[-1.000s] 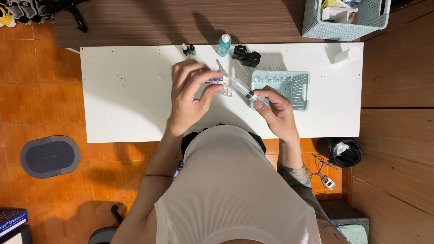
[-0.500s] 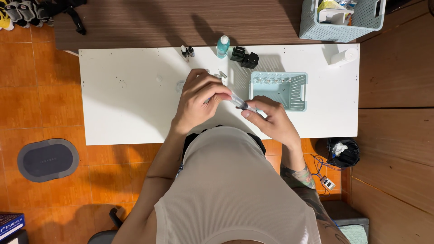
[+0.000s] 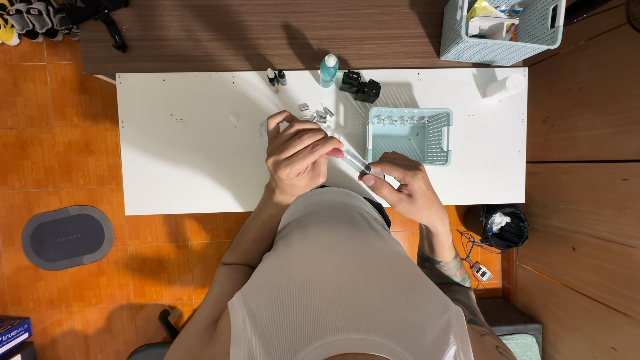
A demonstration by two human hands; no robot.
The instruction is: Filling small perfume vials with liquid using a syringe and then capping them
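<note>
Above the white table [image 3: 187,167], both hands grip a clear syringe-like tube [image 3: 355,161] that slants between them. My left hand [image 3: 297,157] is closed over its upper end, and what lies under the fingers is hidden. My right hand [image 3: 407,190] pinches the lower, dark end of the tube. Several small clear vials [image 3: 317,113] lie on the table just beyond my left hand.
A small teal tray [image 3: 410,135] with small items along its far edge sits right of the hands. A teal bottle [image 3: 328,70], two small dropper bottles [image 3: 276,78] and two black blocks [image 3: 360,85] line the far edge. A teal basket [image 3: 503,30] stands beyond.
Both hands with the tube have come down and nearer to me, and my left hand has closed more tightly over the tube's upper end.
</note>
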